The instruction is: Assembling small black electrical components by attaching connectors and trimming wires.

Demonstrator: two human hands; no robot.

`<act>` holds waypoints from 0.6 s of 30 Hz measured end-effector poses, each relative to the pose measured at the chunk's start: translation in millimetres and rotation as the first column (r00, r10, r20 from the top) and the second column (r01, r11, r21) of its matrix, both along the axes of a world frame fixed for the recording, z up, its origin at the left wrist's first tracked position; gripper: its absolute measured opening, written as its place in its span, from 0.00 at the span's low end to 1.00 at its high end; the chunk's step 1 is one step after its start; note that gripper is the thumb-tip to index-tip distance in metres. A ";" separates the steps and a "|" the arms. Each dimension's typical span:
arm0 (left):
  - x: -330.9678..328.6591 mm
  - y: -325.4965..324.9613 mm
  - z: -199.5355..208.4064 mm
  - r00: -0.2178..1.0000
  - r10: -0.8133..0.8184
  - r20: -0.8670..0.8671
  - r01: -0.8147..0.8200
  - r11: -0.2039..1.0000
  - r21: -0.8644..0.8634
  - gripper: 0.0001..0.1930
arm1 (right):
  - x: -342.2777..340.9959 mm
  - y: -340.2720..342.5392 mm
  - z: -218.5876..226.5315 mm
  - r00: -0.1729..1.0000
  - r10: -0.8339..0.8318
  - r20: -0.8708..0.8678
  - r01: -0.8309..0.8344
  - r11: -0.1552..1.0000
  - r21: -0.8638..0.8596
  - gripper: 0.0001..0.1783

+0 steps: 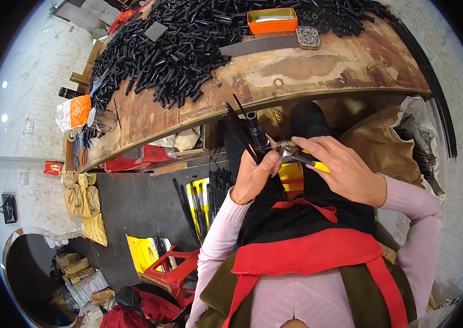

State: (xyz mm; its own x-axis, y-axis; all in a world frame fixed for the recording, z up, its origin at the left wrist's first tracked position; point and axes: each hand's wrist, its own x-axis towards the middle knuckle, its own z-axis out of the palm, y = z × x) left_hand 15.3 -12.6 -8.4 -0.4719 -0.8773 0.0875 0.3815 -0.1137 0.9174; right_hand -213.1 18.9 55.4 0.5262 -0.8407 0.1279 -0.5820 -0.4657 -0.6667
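By the table (324,71), I see the left hand (254,177), fingers (270,160) wrapped round thin black rods (239,131), and the right hand (349,170) gripping yellow-handled pliers (320,166).

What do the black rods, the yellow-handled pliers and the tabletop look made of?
Black rods: plastic or coated metal, can't tell which; dark with slight sheen. Pliers: likely metal head, greyish; grips probably plastic, smooth bright yellow. Tabletop: apparently wood, finish worn; brown tone and patchy stains show.
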 end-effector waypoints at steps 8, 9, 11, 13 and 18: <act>-3.8 1.9 3.4 1.000 -0.018 -0.014 0.018 1.000 -0.005 0.16 | 1.5 -2.5 -4.0 0.992 -0.094 -0.089 0.078 0.983 -0.167 0.35; -3.8 2.4 3.9 1.000 -0.020 -0.012 0.020 1.000 -0.012 0.16 | 1.1 -2.4 -4.7 0.992 -0.094 -0.089 0.078 0.983 -0.168 0.35; -2.9 2.6 3.8 0.999 -0.035 -0.015 0.035 0.999 -0.015 0.16 | 0.2 -2.0 -5.6 0.985 -0.117 -0.128 0.090 0.977 -0.195 0.35; -2.2 3.5 3.8 0.999 -0.048 -0.019 0.047 0.999 -0.017 0.16 | -0.4 -2.4 -3.9 0.987 -0.113 -0.116 0.088 0.975 -0.204 0.36; -1.9 5.6 7.1 0.998 -0.063 -0.020 0.063 0.998 -0.009 0.16 | -1.9 -5.0 -9.3 0.993 -0.106 -0.043 0.094 0.971 -0.221 0.37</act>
